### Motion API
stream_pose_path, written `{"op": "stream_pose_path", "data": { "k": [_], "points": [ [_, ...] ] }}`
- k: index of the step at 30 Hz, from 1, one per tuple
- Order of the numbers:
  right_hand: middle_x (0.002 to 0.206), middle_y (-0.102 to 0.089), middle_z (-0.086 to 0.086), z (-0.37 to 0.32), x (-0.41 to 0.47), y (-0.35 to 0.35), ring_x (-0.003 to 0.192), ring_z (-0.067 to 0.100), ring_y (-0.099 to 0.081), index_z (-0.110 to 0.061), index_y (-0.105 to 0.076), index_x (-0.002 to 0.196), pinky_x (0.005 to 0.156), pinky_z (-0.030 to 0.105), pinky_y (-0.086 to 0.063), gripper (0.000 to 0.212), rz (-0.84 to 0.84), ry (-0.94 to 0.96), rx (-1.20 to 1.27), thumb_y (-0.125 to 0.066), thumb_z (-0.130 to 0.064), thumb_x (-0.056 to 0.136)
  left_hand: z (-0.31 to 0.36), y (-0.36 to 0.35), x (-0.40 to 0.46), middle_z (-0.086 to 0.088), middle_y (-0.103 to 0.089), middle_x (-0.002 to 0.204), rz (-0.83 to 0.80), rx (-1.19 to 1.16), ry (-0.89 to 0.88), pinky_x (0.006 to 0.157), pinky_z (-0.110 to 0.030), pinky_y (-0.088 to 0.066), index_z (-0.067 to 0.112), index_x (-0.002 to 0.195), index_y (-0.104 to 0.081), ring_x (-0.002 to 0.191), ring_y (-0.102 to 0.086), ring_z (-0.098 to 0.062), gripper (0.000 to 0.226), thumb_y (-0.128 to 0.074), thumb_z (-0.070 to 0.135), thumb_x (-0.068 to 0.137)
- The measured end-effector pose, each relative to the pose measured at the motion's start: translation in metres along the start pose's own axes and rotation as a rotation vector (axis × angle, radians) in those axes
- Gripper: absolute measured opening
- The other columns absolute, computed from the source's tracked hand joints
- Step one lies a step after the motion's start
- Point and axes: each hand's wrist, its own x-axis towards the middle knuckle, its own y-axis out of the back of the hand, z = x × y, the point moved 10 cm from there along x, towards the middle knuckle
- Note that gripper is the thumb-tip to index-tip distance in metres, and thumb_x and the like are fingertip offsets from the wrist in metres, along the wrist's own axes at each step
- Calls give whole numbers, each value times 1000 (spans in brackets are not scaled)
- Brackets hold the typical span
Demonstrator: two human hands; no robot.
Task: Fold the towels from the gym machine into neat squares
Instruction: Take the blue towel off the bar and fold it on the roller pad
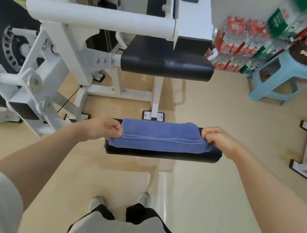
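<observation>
Left hand (106,128) and right hand (217,139) each pinched an end of the blue towel (157,136), draped lengthwise over the black pad (163,154), edges held together, presumably to square the fold.

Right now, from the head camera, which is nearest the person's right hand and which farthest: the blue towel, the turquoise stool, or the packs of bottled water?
From the right hand:
1. Blue towel: pinched in that hand, lying on the black pad in front.
2. Turquoise stool: on the floor, ahead and to the right.
3. Packs of bottled water: stacked against the far wall, behind the stool.
</observation>
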Motion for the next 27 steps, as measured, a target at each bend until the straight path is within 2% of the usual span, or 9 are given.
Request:
{"op": "stream_pose_path", "data": {
  "k": [3,7,11,15,19,21,23,25,27],
  "points": [
    [47,-41,-9,25,-2,-12,60,15,-34,-17,-47,50,58,26,-25,9,-59,-127,-83,-41,-13,55,-14,-20,2,5,-57,77,-84,9,47,73,-21,-42,16,83,-61,76,-51,-12,7,-62,21,79],
    [67,-46,0,47,7,-14,63,16,-39,-12,-52,66,55,25,-29,21,-14,-199,-147,-41,-4,81,-22,-37,11,-1,-57,82,-107,-33,59,74,-24,-43,15,84,-62,78,-50,-15,1,-60,15,84],
    [74,-53,-3,49,22,-9,73,15,-45,-14,-53,69,61,23,-34,25,92,-171,-72,-40,-3,87,-18,-21,29,-3,-55,78,57,-173,17,75,-28,-45,19,91,-61,74,-51,-15,6,-57,17,88],
    [88,-62,-1,50,44,5,86,17,-53,-16,-60,79,75,26,-42,22,203,-126,60,-44,-4,87,-12,4,54,-3,-56,76,228,-432,8,70,-18,-50,15,99,-58,72,-55,-13,9,-53,11,92],
    [102,-64,-5,66,59,25,97,17,-58,-26,-61,89,88,30,-45,10,424,-149,218,-55,-31,83,-38,6,80,-4,-63,95,376,-817,128,82,-28,-51,13,115,-52,88,-62,-17,25,-51,28,95],
    [97,-66,3,82,63,19,95,26,-61,-18,-64,88,91,37,-48,26,405,-231,200,-57,-41,78,-59,-11,88,-5,-67,105,343,-851,242,93,-36,-49,16,111,-58,100,-64,-22,35,-47,44,92],
    [101,-66,16,101,61,8,100,35,-61,-5,-64,94,95,46,-49,30,392,-315,193,-58,-33,86,-71,-25,87,-4,-68,101,308,-804,319,93,-37,-49,21,98,-64,97,-64,-24,36,-46,51,90],
    [88,-62,13,111,57,-1,90,39,-58,0,-60,88,87,46,-51,26,398,-337,174,-57,-25,89,-76,-27,87,-7,-65,98,319,-718,308,90,-38,-49,19,88,-64,94,-61,-25,31,-52,48,89],
    [74,-49,5,112,56,-8,75,30,-44,-5,-51,77,65,35,-41,23,383,-315,146,-54,-23,91,-73,-26,87,-8,-65,103,315,-571,284,93,-42,-50,18,88,-62,97,-61,-27,20,-58,37,88]
  ]
}}
